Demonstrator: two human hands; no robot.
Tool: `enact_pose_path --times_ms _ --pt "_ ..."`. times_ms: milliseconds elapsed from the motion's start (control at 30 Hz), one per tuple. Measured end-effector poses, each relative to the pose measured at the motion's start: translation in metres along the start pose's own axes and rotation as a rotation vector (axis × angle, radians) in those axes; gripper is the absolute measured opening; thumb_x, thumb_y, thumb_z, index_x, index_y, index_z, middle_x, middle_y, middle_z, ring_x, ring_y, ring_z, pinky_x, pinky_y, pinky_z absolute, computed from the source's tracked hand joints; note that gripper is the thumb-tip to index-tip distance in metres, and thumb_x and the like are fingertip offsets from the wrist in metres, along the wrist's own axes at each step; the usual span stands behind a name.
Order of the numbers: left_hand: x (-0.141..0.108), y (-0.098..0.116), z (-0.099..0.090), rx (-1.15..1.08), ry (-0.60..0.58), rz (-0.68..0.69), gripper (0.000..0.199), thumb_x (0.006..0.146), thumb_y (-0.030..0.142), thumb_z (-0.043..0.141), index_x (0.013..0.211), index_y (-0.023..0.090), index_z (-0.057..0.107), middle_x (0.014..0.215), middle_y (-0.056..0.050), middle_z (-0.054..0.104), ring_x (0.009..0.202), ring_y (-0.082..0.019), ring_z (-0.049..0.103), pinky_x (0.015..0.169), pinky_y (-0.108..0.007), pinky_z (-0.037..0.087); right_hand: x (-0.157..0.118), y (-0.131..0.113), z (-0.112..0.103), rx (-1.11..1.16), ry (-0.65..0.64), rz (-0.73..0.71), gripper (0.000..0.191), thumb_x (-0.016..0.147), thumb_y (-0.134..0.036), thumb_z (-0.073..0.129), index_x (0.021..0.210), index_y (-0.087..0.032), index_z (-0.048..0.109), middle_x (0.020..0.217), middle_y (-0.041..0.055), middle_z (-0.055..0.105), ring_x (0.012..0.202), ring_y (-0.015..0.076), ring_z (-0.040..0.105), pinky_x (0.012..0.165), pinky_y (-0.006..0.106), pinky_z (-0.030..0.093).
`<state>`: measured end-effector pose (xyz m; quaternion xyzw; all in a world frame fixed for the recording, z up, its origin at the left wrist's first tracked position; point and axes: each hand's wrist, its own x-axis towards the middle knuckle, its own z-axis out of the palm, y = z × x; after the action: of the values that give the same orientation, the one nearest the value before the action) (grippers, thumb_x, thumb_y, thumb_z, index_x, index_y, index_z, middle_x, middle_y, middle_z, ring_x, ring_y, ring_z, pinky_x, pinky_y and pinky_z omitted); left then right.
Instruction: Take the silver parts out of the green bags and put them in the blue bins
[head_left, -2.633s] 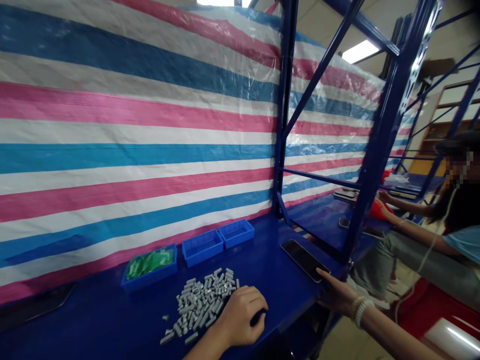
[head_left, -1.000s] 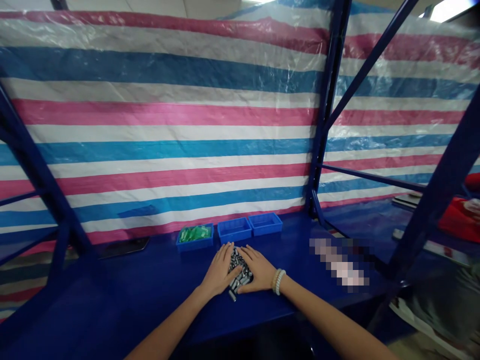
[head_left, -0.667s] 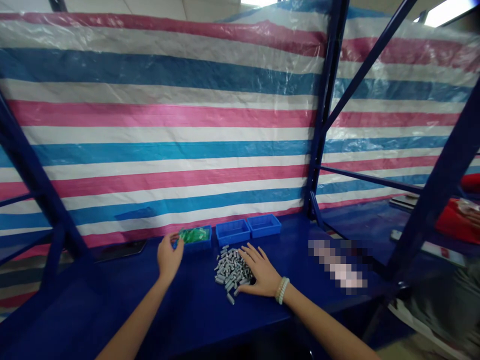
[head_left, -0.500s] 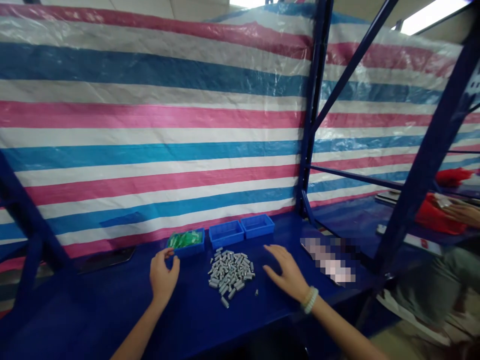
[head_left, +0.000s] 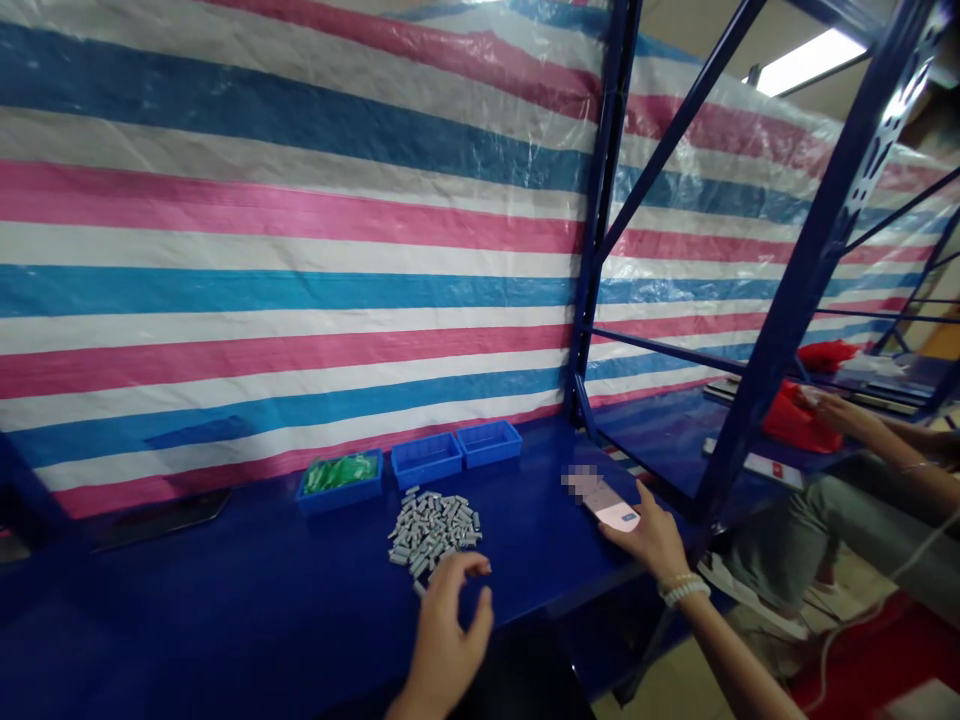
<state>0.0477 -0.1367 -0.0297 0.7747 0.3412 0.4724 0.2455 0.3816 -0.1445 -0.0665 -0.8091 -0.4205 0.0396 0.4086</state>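
Observation:
My right hand (head_left: 654, 535) is at the near end of a pink smartphone (head_left: 613, 508), which lies on the blue table (head_left: 300, 600). Its thumb and fingers close around the phone's two long sides. My left hand (head_left: 451, 625) hovers in front of a pile of small silver metal cylinders (head_left: 435, 525). Its fingers are curved, the thumb stands apart, and nothing shows between them. The hand hides the pile's near edge. Behind the pile are two blue trays, a middle one (head_left: 429, 476) and a right one (head_left: 491, 460).
A left blue tray (head_left: 341, 496) contains green plastic packets (head_left: 339, 472). At far left lies a dark flat object (head_left: 165, 520). Blue metal posts (head_left: 589, 250) and a striped sheet (head_left: 300, 300) stand behind. At right, another person's hand (head_left: 844, 415) touches red material (head_left: 799, 420).
My right hand has moved right from beside the pile and taken hold of the phone. My left hand has come right and nearer, in front of the pile. The view has turned right.

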Motion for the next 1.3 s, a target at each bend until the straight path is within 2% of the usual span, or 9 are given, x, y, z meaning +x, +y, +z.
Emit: enact_pose_path --times_ms 133,233,300,467,667,833,933,1133,1300 --pt "-0.017 0.02 0.043 -0.426 -0.137 -0.336 0.022 0.081 0.031 0.061 0.099 0.02 0.063 0.094 -0.01 0.069 0.09 -0.026 0.065 0.082 -0.04 0.05 -0.024 -0.028 0.003 0.047 -0.034 -0.144 0.097 0.056 -0.037 0.074 0.139 -0.012 0.029 0.096 0.0108 0.066 0.093 0.0338 0.061 0.09 0.046 0.043" --pt "-0.004 0.025 0.058 -0.874 -0.029 -0.666 0.033 0.083 0.044 0.059 0.101 0.017 0.064 0.109 -0.015 0.068 0.102 -0.027 0.064 0.091 -0.042 0.048 -0.059 -0.063 0.011 0.242 -0.042 -0.268 0.094 0.059 -0.035 0.074 0.14 -0.017 0.028 0.101 0.0086 0.063 0.095 0.0307 0.06 0.088 0.044 0.046" --pt "0.007 0.031 0.06 -1.108 0.114 -0.767 0.04 0.081 0.05 0.06 0.102 0.016 0.066 0.114 -0.016 0.067 0.106 -0.029 0.063 0.093 -0.042 0.048 -0.089 -0.09 0.017 0.429 -0.045 -0.337 0.091 0.06 -0.032 0.074 0.138 -0.019 0.029 0.105 0.009 0.06 0.097 0.0298 0.059 0.088 0.043 0.048" --pt "0.008 0.055 0.041 -1.212 0.38 -0.797 0.051 0.078 0.058 0.061 0.103 0.014 0.068 0.1 -0.015 0.073 0.102 -0.034 0.065 0.086 -0.044 0.053 -0.147 -0.136 0.021 0.693 -0.07 -0.437 0.084 0.059 -0.031 0.077 0.131 -0.021 0.036 0.118 0.0128 0.051 0.11 0.0346 0.05 0.093 0.05 0.043" --pt "-0.006 0.072 0.009 -1.154 0.325 -0.801 0.059 0.078 0.065 0.054 0.108 0.016 0.068 0.107 -0.014 0.071 0.106 -0.037 0.063 0.086 -0.048 0.053 -0.146 -0.144 -0.004 1.193 -0.555 -0.2 0.059 0.081 -0.039 0.059 0.135 -0.027 0.038 0.12 0.0095 0.056 0.11 0.0276 0.056 0.09 0.042 0.049" --pt "-0.011 0.073 0.014 -1.146 0.281 -0.82 0.057 0.081 0.063 0.052 0.111 0.017 0.067 0.108 -0.013 0.071 0.108 -0.037 0.062 0.085 -0.049 0.053 -0.149 -0.147 -0.018 1.372 -0.905 -0.117 0.077 0.071 -0.044 0.068 0.139 -0.029 0.035 0.129 0.0097 0.057 0.114 0.0325 0.056 0.09 0.049 0.048" --pt "-0.014 0.071 0.018 -1.135 0.28 -0.813 0.056 0.082 0.063 0.05 0.113 0.019 0.066 0.106 -0.013 0.072 0.105 -0.036 0.064 0.084 -0.049 0.053 -0.153 -0.147 -0.022 1.357 -0.945 -0.104 0.085 0.067 -0.046 0.07 0.142 -0.027 0.033 0.126 0.0107 0.059 0.113 0.034 0.057 0.086 0.049 0.051" --pt "-0.014 0.077 0.017 -1.161 0.296 -0.818 0.06 0.079 0.063 0.054 0.117 0.017 0.064 0.107 -0.014 0.071 0.103 -0.037 0.064 0.084 -0.049 0.053 -0.151 -0.15 -0.028 1.466 -0.964 -0.108 0.079 0.069 -0.041 0.072 0.139 -0.029 0.036 0.133 0.008 0.055 0.121 0.0316 0.051 0.099 0.049 0.042" --pt "-0.011 0.093 0.014 -1.205 0.379 -0.898 0.061 0.076 0.055 0.064 0.119 0.012 0.062 0.107 -0.016 0.071 0.103 -0.038 0.064 0.086 -0.047 0.052 -0.154 -0.153 -0.031 1.552 -0.958 0.018 0.074 0.07 -0.032 0.074 0.136 -0.027 0.042 0.131 0.0084 0.057 0.12 0.0303 0.053 0.098 0.044 0.043"
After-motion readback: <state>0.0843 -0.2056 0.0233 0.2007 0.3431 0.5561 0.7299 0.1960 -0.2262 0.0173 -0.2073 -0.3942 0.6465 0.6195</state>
